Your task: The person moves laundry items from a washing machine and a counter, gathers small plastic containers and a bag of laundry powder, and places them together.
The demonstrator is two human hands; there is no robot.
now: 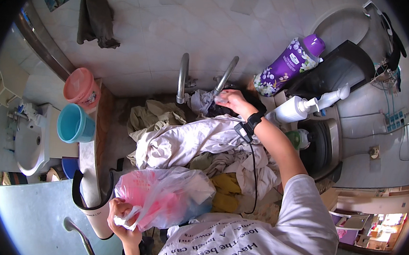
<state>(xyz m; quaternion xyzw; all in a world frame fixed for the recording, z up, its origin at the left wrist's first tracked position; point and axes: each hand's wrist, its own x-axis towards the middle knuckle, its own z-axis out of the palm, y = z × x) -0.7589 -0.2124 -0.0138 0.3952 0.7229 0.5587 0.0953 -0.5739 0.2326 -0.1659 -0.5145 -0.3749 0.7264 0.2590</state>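
My left hand (121, 213) is closed around the gathered top of a clear plastic bag (190, 190) with pink and white contents, held in front of my body. My right hand (235, 101) reaches to the back of the basin, below the right tap (227, 73). Its fingers are bent together at a small pale thing that I cannot make out. Beside the fingers lie a crumpled grey cloth (201, 102) and a dark bundle (220, 110). A white garment (181, 141) spreads across the laundry pile, with a khaki garment (154, 117) behind it and a mustard cloth (224, 192) nearer me.
A second tap (182, 77) stands at the wall. Pink (82, 88) and blue (75, 123) buckets sit on the left ledge. On the right are a purple bottle (285, 67), a white pump bottle (291, 110) and an open black-lidded machine (317, 143). A cable hangs from my right wrist.
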